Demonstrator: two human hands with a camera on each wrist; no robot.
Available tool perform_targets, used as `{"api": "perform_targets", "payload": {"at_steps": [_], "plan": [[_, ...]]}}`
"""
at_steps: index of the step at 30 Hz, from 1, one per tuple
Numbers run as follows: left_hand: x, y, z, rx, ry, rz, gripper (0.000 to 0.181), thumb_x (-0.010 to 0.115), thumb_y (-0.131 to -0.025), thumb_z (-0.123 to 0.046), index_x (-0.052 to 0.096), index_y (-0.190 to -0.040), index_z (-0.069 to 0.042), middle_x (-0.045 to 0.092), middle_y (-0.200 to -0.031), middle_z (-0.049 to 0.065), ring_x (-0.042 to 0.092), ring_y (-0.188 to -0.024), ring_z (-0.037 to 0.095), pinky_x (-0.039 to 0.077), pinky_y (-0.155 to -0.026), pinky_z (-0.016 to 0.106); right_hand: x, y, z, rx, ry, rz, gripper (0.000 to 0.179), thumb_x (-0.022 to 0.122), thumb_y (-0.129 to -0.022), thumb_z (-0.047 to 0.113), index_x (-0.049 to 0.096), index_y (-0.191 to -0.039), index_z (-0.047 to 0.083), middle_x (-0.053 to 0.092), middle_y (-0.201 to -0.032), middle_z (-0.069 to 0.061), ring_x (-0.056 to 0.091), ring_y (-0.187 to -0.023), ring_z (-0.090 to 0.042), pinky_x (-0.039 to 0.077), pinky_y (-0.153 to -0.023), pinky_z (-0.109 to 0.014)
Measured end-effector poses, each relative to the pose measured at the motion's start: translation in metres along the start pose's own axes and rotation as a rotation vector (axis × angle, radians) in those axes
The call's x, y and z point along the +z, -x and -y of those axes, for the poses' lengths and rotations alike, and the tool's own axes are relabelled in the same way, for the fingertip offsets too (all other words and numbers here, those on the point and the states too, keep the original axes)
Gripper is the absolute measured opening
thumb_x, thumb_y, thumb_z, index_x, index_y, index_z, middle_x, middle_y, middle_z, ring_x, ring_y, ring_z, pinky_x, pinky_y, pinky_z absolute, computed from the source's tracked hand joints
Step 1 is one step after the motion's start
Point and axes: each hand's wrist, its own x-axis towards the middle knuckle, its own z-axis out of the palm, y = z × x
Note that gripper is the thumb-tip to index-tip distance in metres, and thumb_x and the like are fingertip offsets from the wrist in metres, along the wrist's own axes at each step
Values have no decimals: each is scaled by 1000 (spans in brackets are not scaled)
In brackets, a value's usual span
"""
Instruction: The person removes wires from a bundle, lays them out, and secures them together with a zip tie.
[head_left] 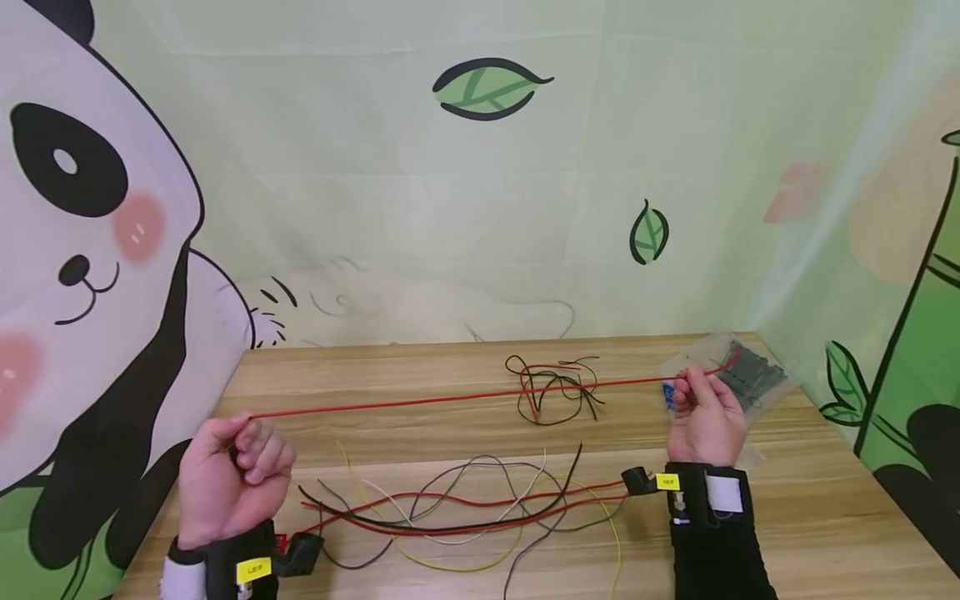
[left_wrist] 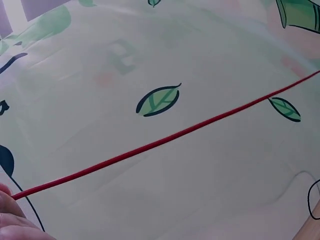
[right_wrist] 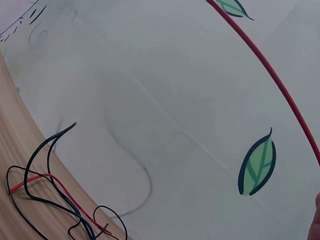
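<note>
A red wire (head_left: 442,400) runs nearly straight from one hand to the other, raised over the table. Its left end is gripped in my left hand (head_left: 236,479), whose fingers curl round it. My right hand (head_left: 705,417) pinches it between thumb and fingers, and a short tail sticks out past them to the right. In the left wrist view the red wire (left_wrist: 165,140) slants up from the fingertips (left_wrist: 10,215). The right wrist view has the red wire (right_wrist: 275,77) curving down to the right edge. Below it lie several loose red, black, white, yellow and grey wires (head_left: 465,502).
Farther back on the wooden table (head_left: 375,367) lies a tangle of black and red wires (head_left: 558,387). A clear plastic bag (head_left: 753,383) with dark grey contents sits at the back right, partly behind my right hand. A printed cloth backdrop (head_left: 360,167) stands behind the table.
</note>
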Motion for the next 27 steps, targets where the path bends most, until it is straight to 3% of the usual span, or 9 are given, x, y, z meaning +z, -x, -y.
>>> {"api": "perform_targets", "payload": {"at_steps": [6,11,14,17,20,22,23,25,27], "plan": [[-2,1,-3,-5,83,-94,38,32,-99,-16,34,-64,-4,24,-60,1,18,-49,17,10,-56,24,0,0,6,23,-4,-44,20,79,-75,-2,60,-80,0,67,-78,-10,61,-56,-15,49,-51,-21],[-3,2,-5,5,96,-89,39,28,-100,-18,32,-64,-5,22,-61,0,16,-50,17,9,-55,24,-3,-3,14,-20,-16,-76,23,78,-76,-1,58,-86,-1,66,-80,-9,59,-59,-15,47,-52,-21],[-1,2,-6,72,38,-129,42,23,-102,-17,34,-64,-3,21,-61,0,15,-50,16,7,-54,23,-5,-5,22,-32,-36,-109,24,79,-75,0,61,-90,-2,65,-79,-9,58,-60,-15,47,-52,-21],[5,1,-3,301,-293,-314,44,26,-102,-10,39,-61,-2,24,-58,1,18,-46,16,7,-51,25,-6,-6,29,-31,-17,-112,30,82,-72,4,63,-94,-1,63,-80,-8,57,-61,-15,46,-52,-21],[9,1,-1,461,-824,-674,42,39,-100,-6,52,-62,3,38,-56,3,28,-45,16,17,-44,24,-10,-5,36,-43,50,-92,33,84,-71,7,61,-93,0,61,-84,-7,56,-62,-15,45,-53,-21],[10,4,-1,439,-1129,-912,35,50,-97,-8,62,-67,4,49,-58,4,38,-47,16,29,-42,23,-13,-3,41,-58,92,-74,32,83,-72,8,59,-91,0,59,-85,-7,55,-61,-14,44,-53,-22],[9,7,-3,392,-1250,-958,32,53,-96,-10,65,-71,3,53,-59,3,41,-49,16,33,-43,23,-14,-2,43,-71,108,-69,32,83,-71,7,58,-89,0,59,-85,-7,54,-60,-14,44,-52,-22],[7,14,-7,289,-1503,-992,29,56,-95,-16,70,-76,1,57,-60,2,46,-52,15,39,-47,22,-17,-1,47,-117,138,-43,30,82,-72,4,56,-85,-1,59,-82,-8,54,-57,-15,44,-51,-22],[4,20,-12,224,-1744,-964,26,60,-94,-19,72,-77,-3,58,-58,0,49,-52,12,39,-50,22,-20,1,51,-184,176,-5,28,82,-71,1,56,-81,-2,59,-77,-8,54,-54,-15,45,-50,-21]]}}
